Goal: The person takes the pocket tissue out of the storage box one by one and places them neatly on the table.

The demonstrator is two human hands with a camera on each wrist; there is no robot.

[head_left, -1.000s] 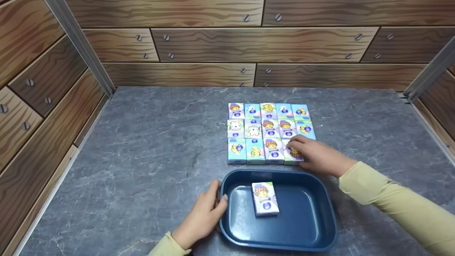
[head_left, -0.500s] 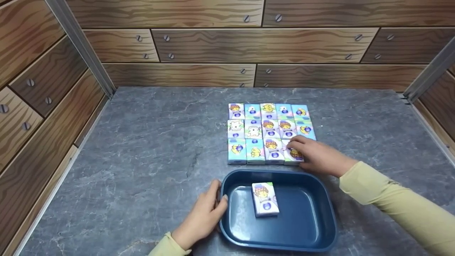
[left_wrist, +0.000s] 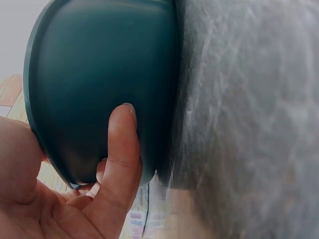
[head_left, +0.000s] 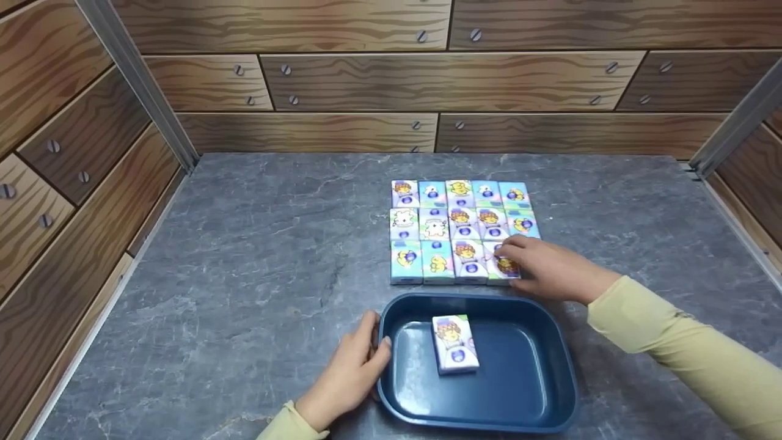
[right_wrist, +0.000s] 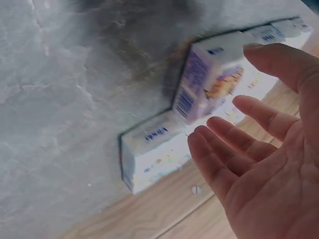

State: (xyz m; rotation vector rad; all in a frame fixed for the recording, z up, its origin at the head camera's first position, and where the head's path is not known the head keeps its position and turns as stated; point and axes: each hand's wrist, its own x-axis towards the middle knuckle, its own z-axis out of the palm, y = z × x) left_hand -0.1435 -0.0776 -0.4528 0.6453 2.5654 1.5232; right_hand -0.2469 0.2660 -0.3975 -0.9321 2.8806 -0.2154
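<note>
My left hand (head_left: pixel 345 370) grips the left rim of a blue plastic tray (head_left: pixel 513 385), thumb at the rim and fingers along the outer wall. Inside the tray lies one white and purple tissue pack (head_left: pixel 455 345). My right hand (head_left: pixel 553 269) reaches over the near right corner of a block of small tissue packs (head_left: pixel 437 226) laid in rows behind the tray. Its fingertips touch the nearest right-hand tissue pack (head_left: pixel 504 269), which lies flat in its row. In the right wrist view, the fingers are loosely extended beside the purple-sided pack (right_wrist: pixel 219 89); they partly hide it.
The grey marbled tabletop (head_left: pixel 256 244) stretches out to the left of the packs. Wood-patterned panels (head_left: pixel 354 79) stand behind it, with metal posts (head_left: pixel 146 91) at the corners. The tray sits just in front of the packs, close to their near row.
The head view has tilted slightly. Both hands, the tray and the tissue packs keep the same places.
</note>
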